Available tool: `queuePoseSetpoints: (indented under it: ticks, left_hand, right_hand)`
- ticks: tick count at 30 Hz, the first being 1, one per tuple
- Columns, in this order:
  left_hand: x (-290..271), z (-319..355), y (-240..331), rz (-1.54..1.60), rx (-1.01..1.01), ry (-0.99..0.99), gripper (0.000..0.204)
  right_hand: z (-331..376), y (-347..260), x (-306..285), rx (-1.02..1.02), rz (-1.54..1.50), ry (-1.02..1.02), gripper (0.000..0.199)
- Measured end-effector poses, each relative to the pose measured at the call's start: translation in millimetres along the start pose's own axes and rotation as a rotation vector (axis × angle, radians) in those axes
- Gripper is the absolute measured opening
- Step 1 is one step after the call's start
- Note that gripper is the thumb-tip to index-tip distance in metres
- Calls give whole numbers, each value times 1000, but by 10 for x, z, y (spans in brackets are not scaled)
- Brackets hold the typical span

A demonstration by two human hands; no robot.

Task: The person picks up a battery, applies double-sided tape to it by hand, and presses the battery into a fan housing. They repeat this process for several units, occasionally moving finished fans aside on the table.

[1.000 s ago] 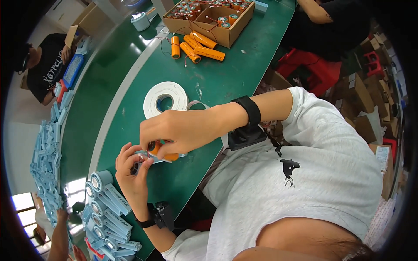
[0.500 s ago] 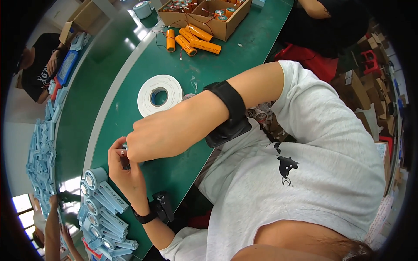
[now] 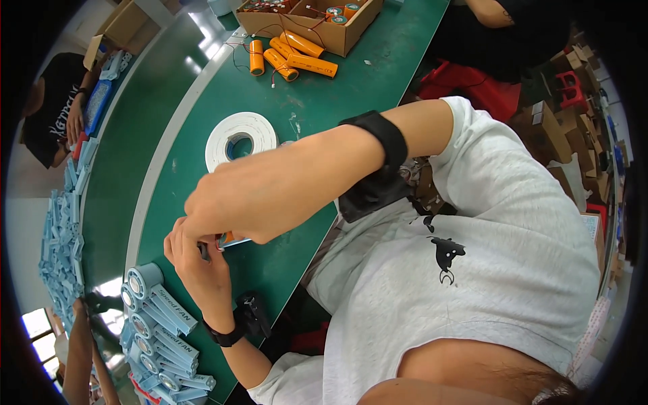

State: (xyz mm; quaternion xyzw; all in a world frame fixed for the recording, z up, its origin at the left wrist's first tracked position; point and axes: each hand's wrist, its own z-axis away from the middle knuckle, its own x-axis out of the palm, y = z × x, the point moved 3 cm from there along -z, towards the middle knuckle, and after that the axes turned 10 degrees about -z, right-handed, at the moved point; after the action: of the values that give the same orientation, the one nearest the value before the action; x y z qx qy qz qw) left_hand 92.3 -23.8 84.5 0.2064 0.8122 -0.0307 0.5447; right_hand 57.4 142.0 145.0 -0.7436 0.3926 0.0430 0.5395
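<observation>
My left hand (image 3: 196,263) is closed around a light-blue fan casing (image 3: 236,244), of which only a narrow edge shows. A bit of orange (image 3: 227,237) peeks out within it, and a small dark piece (image 3: 204,252) sits by the left fingers. My right hand (image 3: 236,202) lies over the left one, back upward, fingers bent down against the left fingers. Whatever the right fingertips pinch is hidden beneath that hand. Just beyond the right hand, a wide roll of white tape (image 3: 223,138) lies flat on the green table (image 3: 283,101).
Orange battery cells with wires (image 3: 312,65) lie near a divided cardboard box (image 3: 331,42) of more cells. Light-blue handheld fans (image 3: 162,310) are stacked at lower left. A heap of light-blue parts (image 3: 61,250) and other people's arms (image 3: 79,351) are across the table.
My right hand has slid lower and closer over the left fingers. The casing edge and orange bit now show between the hands. The whole view has shifted slightly.
</observation>
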Motion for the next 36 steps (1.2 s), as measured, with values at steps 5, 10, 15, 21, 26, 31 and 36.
queuePoseSetpoints:
  ticks: [5, 10, 15, 21, 26, 31, 36]
  left_hand:
    - [34, 27, -77, 182, -124, 25, 11]
    - [3, 105, -204, 524, -408, 95, 11]
    - [6, 53, -220, 772, -473, 58, 19]
    - [-168, 54, -238, 528, -156, -203, 48]
    - [-60, 9, -175, 322, -126, -221, 60]
    - [-212, 45, -94, 244, -78, -61, 60]
    - [-183, -6, -24, 241, -89, -32, 58]
  right_hand:
    - [-87, 188, 176, 84, 160, -208, 9]
    - [-308, 396, 356, 257, 307, -348, 16]
    - [-299, 581, 402, 353, 400, -370, 26]
    - [-335, 584, 337, 441, 308, -605, 19]
    - [114, 729, 317, 270, -96, -96, 45]
    - [259, 744, 573, 418, -551, 120, 72]
    - [288, 741, 619, 340, -538, 331, 75]
